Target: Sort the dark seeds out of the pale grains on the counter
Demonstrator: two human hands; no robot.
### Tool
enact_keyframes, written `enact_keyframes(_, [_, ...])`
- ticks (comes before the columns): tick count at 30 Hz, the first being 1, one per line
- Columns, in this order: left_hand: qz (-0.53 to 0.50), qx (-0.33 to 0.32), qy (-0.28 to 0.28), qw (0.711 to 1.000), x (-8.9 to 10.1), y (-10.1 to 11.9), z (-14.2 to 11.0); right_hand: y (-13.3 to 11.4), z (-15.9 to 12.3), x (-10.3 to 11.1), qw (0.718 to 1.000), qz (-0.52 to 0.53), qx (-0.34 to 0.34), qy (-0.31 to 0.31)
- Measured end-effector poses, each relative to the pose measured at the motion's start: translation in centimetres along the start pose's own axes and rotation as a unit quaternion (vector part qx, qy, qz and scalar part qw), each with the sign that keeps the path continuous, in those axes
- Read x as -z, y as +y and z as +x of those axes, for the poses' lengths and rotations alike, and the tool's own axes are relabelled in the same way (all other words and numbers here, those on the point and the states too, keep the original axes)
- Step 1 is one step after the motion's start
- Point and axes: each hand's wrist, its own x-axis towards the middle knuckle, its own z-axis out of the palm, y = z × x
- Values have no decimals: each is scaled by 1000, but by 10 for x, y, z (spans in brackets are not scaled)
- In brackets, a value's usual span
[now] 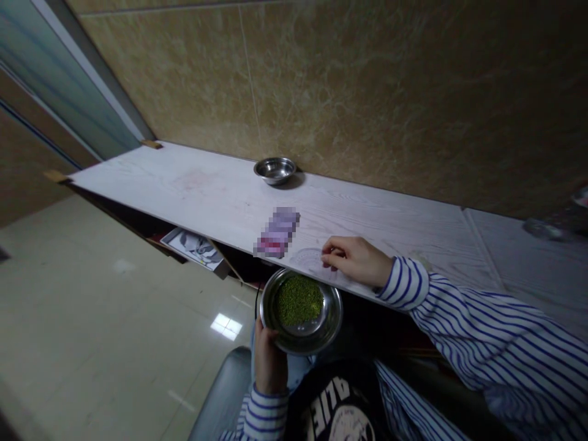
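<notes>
My left hand (271,361) is closed on the left rim of a steel bowl (337,315). Small green beans (299,300), like mung beans, lie in the bowl, heaped toward its left side. The bowl is at the front edge of the white wood-grain table (220,190), above my lap. Over the tabletop, my right hand (358,260) has its fingers curled together; whatever is between them, if anything, cannot be made out. Just left of those fingertips lies a faint, see-through round piece (307,260). A blurred-out purple rectangular object (278,233) rests beyond the bowl.
A smaller steel bowl (274,171) stands by the tiled wall (321,92). An open drawer (195,250) with papers juts out under the table's left part. Transparent items (544,229) sit at the far right. A grey seat (223,392) is below me.
</notes>
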Motion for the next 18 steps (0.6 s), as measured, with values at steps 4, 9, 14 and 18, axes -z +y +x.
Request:
enact_keyframes(4, [-9, 11, 38, 999, 12, 3, -1, 14, -25, 19, 992, 98, 40, 68])
enact_keyframes(9, [-14, 29, -7, 999, -4, -6, -16, 37, -64, 47, 976, 125, 2, 179])
enact_keyframes(14, [-21, 37, -20, 999, -20, -20, -31, 66, -114, 81, 953, 117, -30, 279])
enact_keyframes(18, [-6, 49, -25, 998, -19, -27, -35, 92, -150, 97, 934, 120, -51, 332])
